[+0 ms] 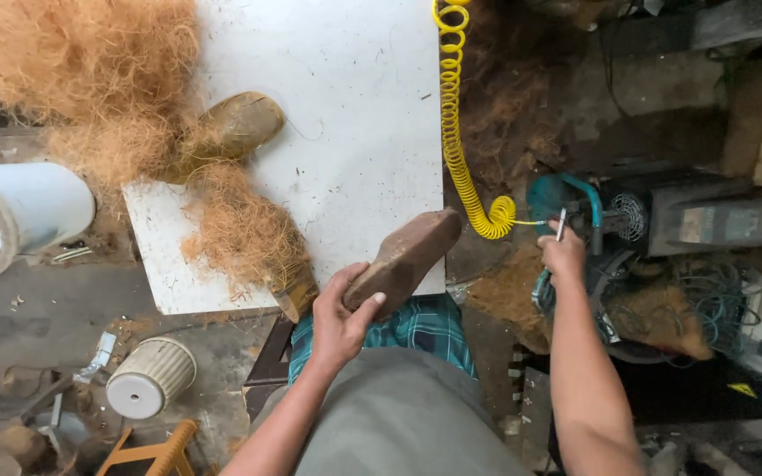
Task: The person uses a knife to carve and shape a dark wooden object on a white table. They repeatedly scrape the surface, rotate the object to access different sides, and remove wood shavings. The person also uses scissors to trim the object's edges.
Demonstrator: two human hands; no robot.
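A person seated at a white counter (pixel 354 115) grips a brown, shoe-shaped wooden form (pixel 406 257) in the left hand (pixel 343 319), fingers clenched round its near end so that the form tilts up over the counter's near right edge. The right hand (pixel 563 254) reaches out to the right, well apart from the counter, and closes on a slim metal tool (pixel 561 224) joined to a yellow coiled air hose (pixel 456 132) that runs along the counter's right edge from the far side. Beside that hand stands a dark machine with a teal handle (pixel 575 189).

On the counter's left side lies a second, olive-brown form (pixel 238 125) amid heaps of tan coir fibre (pixel 90 70), with another clump (pixel 244 234) spilling toward the near edge. A white cylinder (pixel 33 207) sits to the left of the counter, and a ribbed white container (pixel 150 377) rests on the floor at the near left.
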